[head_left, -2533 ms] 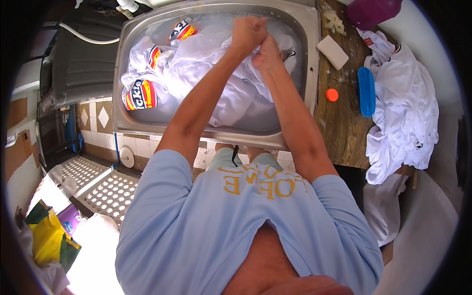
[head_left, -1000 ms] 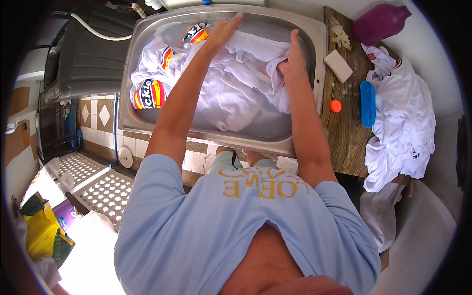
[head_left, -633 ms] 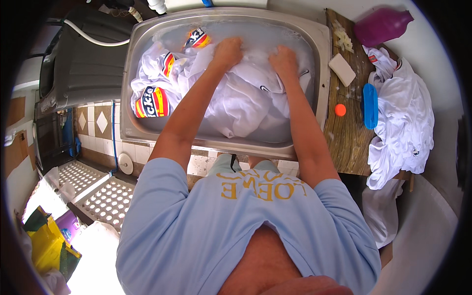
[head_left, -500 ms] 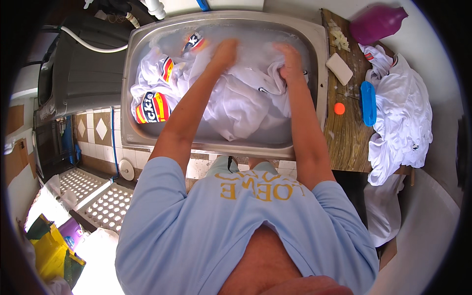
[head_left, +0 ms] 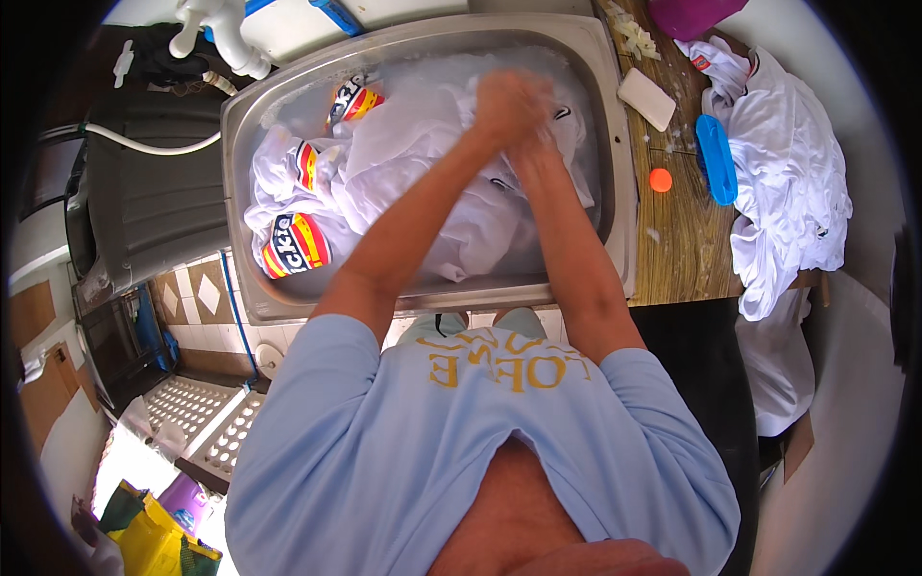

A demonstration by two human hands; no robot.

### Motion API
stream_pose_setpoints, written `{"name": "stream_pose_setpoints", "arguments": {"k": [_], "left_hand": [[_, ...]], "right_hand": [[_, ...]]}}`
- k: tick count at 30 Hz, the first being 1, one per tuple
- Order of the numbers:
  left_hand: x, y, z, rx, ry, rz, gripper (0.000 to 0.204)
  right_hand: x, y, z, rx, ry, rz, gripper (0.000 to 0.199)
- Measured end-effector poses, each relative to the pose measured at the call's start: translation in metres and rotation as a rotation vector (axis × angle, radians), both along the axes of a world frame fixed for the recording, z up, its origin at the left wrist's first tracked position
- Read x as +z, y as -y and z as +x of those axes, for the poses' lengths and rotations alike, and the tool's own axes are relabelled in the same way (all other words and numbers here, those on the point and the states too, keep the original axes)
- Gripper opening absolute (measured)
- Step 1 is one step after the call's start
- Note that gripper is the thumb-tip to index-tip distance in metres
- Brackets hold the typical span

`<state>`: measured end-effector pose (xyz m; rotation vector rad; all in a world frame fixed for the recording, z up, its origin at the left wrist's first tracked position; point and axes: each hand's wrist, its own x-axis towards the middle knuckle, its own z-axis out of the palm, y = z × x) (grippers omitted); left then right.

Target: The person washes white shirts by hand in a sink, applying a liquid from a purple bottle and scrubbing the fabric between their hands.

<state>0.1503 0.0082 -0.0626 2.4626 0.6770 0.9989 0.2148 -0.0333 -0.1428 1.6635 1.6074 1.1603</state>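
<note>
My left hand (head_left: pixel 513 108) is curled over my right hand (head_left: pixel 531 146) above the right part of a metal sink basin (head_left: pixel 615 182). Motion smears the left fingers, and the left hand covers most of the right one. Whether fabric is caught between them is hidden. Wet white clothes (head_left: pixel 413 163) lie heaped in cloudy water beneath and around both hands. Towards the left of the heap show bold patches in red, yellow, white and black, one of them a large printed patch (head_left: pixel 296 244). Small black marks show on the cloth close to my hands.
Right of the basin, a wooden counter (head_left: pixel 687 259) bears a pale soap bar (head_left: pixel 647 99), an orange cap (head_left: pixel 660 180), a blue brush (head_left: pixel 715 160) and piled white clothes (head_left: pixel 788 163). A purple container (head_left: pixel 691 13) stands behind. A white tap (head_left: pixel 221 34) is at the back left.
My hands were apart over the wet clothes; now they are together, the left having moved right across to the right one. The whole view has shifted and tilted slightly.
</note>
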Motion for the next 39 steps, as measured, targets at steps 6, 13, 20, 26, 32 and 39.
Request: {"name": "stream_pose_setpoints", "arguments": {"k": [6,13,20,26,32,39], "left_hand": [[-0.022,-0.021,0.002,0.013,0.046,0.084,0.017],[-0.017,-0.054,0.001,0.054,-0.186,-0.647,0.012],[-0.039,-0.028,0.001,-0.004,0.165,-0.150,0.017],[-0.018,-0.055,-0.015,0.087,0.192,-0.304,0.032],[-0.009,-0.009,0.005,-0.091,0.276,-0.087,0.026],[-0.026,-0.025,0.005,-0.059,0.225,-0.313,0.027]], "right_hand": [[0.066,0.002,-0.020,0.259,2.489,-0.748,0.019],[0.066,-0.015,-0.022,0.496,2.503,-0.941,0.021],[0.039,0.013,-0.010,0.013,2.617,-0.723,0.023],[0.048,-0.009,-0.005,0.369,2.368,-0.822,0.030],[0.016,0.024,-0.001,-0.277,3.499,-0.850,0.033],[0.075,-0.010,-0.020,0.475,2.469,-0.941,0.034]]}}
